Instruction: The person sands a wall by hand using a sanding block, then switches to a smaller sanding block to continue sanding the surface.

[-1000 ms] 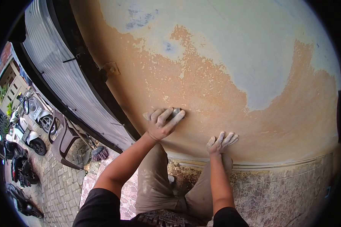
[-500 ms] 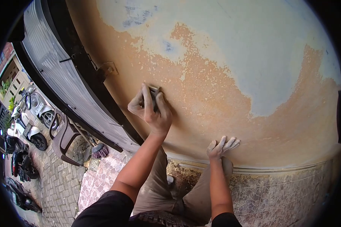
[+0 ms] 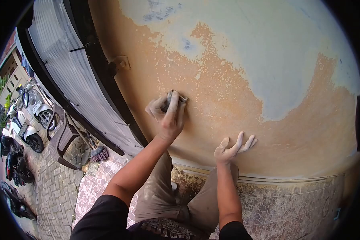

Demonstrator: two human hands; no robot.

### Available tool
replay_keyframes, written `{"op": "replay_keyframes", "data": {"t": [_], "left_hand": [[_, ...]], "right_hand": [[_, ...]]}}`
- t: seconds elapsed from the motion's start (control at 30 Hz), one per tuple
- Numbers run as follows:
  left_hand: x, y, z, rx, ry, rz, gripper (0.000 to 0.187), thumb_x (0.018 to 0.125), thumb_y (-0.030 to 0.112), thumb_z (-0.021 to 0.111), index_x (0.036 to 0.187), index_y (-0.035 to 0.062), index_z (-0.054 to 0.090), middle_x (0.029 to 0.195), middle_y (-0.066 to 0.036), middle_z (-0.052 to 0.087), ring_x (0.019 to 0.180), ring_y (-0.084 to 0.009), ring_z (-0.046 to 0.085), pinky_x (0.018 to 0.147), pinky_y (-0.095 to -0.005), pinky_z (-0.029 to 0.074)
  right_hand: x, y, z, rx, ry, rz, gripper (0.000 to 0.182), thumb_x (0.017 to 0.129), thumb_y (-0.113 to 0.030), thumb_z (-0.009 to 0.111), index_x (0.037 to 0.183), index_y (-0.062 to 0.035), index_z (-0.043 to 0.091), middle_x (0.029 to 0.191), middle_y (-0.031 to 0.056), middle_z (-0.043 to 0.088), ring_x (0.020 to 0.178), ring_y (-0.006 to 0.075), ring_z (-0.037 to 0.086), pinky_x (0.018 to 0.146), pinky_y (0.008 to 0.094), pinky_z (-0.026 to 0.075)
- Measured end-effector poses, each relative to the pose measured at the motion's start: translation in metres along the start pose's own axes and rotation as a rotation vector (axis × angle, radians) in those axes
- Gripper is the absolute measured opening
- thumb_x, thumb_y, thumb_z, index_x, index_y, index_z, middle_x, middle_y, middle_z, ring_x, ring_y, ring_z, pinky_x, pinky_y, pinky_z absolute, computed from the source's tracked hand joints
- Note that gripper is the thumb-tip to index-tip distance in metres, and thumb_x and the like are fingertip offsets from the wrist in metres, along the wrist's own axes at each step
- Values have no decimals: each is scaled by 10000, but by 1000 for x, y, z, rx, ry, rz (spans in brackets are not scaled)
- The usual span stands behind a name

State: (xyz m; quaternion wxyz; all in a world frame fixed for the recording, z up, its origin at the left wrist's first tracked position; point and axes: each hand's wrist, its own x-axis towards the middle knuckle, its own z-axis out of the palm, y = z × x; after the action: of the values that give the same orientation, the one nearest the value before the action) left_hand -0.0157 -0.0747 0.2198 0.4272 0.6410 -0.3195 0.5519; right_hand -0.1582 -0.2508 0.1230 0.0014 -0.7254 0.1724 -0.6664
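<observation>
My left hand (image 3: 170, 118), dusted pale, has its fingers closed around a small dark block (image 3: 183, 98). It presses this block to the wall (image 3: 216, 116), on a bare orange-tan area left of centre. What the block is made of is hard to see between the fingers. Lower and to the right, my right hand (image 3: 227, 152) is also dusty. Its fingers are spread and hold nothing, close to the lower wall; whether the fingertips touch is not clear. Above both hands, a pale bluish-white coating (image 3: 268, 52) ends in a ragged, flaked edge.
A black-framed corrugated panel (image 3: 68, 52) stands open at left, near a metal latch (image 3: 120, 64). Beyond are a brown woven chair (image 3: 64, 140), a mop head (image 3: 99, 153) and parked scooters (image 3: 26, 130). Patterned tile (image 3: 284, 200) lies below the wall ledge.
The view has shifted slightly. My left hand has moved a little right and down along the wall with the block. My right hand's fingers have spread wider and lifted slightly.
</observation>
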Motion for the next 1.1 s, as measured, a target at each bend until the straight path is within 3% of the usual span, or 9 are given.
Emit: {"op": "replay_keyframes", "data": {"t": [0.03, 0.17, 0.37, 0.43, 0.57, 0.83, 0.97, 1.03, 1.1], "left_hand": [[-25, -3, -1, 91, -84, 202, 457, 755, 122, 813, 1190, 224, 717, 1116, -46, 591, 1005, -224, 497, 852, -364, 364], [-81, -25, -13, 40, -262, 322, 430, 757, 174, 817, 1162, 285, 729, 1123, -35, 589, 994, -219, 512, 819, -362, 377], [26, 1, -6, -101, 49, -267, 515, 748, 68, 814, 1243, 71, 673, 1094, -116, 602, 936, -276, 526, 834, -388, 423], [44, 4, 4, -77, 181, -222, 494, 756, 139, 822, 1232, 118, 691, 1110, -89, 599, 940, -260, 527, 820, -374, 414], [-18, 13, 8, -4, -67, 177, 384, 774, 317, 799, 1149, 356, 725, 1116, 14, 586, 903, -213, 543, 785, -346, 388], [23, 18, -9, -150, -28, -153, 490, 703, 91, 843, 1176, 147, 726, 1077, -93, 600, 935, -259, 522, 814, -359, 406], [62, 5, -2, -172, 31, -79, 484, 710, 68, 834, 1178, 120, 722, 1078, -94, 601, 944, -251, 516, 828, -347, 405], [35, 13, 9, -74, 194, -191, 474, 722, 176, 844, 1180, 206, 727, 1058, -30, 599, 878, -211, 517, 777, -338, 393], [-34, 15, 8, -54, -113, 260, 425, 788, 155, 738, 1190, 292, 719, 1110, 22, 579, 880, -165, 522, 748, -329, 431]], "right_hand": [[30, -6, -6, 52, 12, -8, 526, 1027, -329, 474, 1412, 26, 430, 1552, 256, 242, 1461, 461, 169, 1148, 640, 185], [152, -16, -19, 151, 97, -70, 469, 988, -280, 568, 1352, 12, 520, 1505, 237, 352, 1422, 424, 282, 1149, 596, 252], [239, -1, -40, 15, 36, -319, 458, 917, -223, 660, 1317, -13, 580, 1456, 213, 448, 1386, 421, 353, 1137, 548, 298], [258, -9, -39, -13, 22, -392, 459, 898, -213, 679, 1307, -24, 596, 1443, 211, 465, 1374, 422, 374, 1134, 537, 306], [293, -36, -34, -72, -179, -740, 501, 863, -237, 658, 1354, -160, 597, 1497, 105, 454, 1408, 345, 373, 1177, 507, 261], [304, -39, -14, -235, -183, -954, 552, 832, -357, 619, 1373, -249, 590, 1521, 45, 450, 1452, 283, 333, 1206, 483, 224], [301, -36, -9, -154, -115, -891, 491, 833, -381, 633, 1317, -297, 630, 1471, 38, 508, 1397, 313, 420, 1185, 493, 271], [300, -37, -7, -131, -97, -890, 487, 827, -381, 644, 1304, -284, 640, 1457, 53, 521, 1386, 317, 435, 1181, 492, 279], [301, -38, -6, -97, -70, -893, 463, 835, -370, 649, 1284, -260, 652, 1431, 67, 542, 1371, 314, 452, 1176, 483, 291]]}}
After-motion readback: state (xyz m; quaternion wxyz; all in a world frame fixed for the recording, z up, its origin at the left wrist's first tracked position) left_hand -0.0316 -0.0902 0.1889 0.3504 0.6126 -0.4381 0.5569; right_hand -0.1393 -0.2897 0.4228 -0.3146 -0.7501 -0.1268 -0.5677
